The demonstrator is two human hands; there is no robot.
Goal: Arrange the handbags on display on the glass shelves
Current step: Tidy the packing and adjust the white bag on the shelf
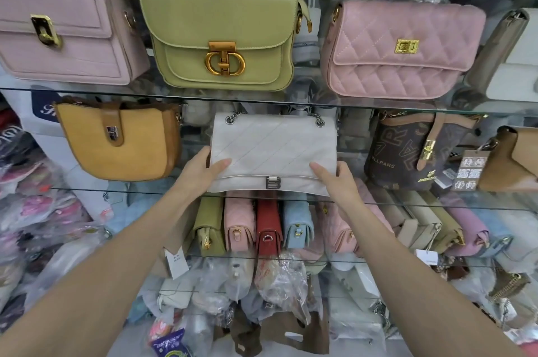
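Both hands grasp a pale grey quilted flap handbag [272, 153] that stands upright on the middle glass shelf [378, 201], its silver chain strap showing at the two top corners and a dark metal B-shaped clasp at the bottom edge of the flap. The left hand [203, 171] grips the bag's lower left side, thumb lying across the front of the flap and fingers curled round the left edge. The right hand [333, 179] grips the lower right side in the same way, thumb on the front and fingers wrapped behind. To the bag's left on the same shelf stands a mustard-yellow bucket bag [119, 139] with a brown strap tab; to its right stands a dark brown monogram bag [407, 153], and beyond that a tan bag [515, 161] with a hang tag. On the upper glass shelf [291, 102] a lilac flap bag [67, 30], an olive-green saddle bag [221, 36] with a gold round clasp, and a pink quilted bag [401, 48] stand side by side. On the shelf below the hands, small bags stand packed end-on in a row: green, pink, red [269, 228] and light blue among them. Lower down lie bags wrapped in clear plastic [279, 281].
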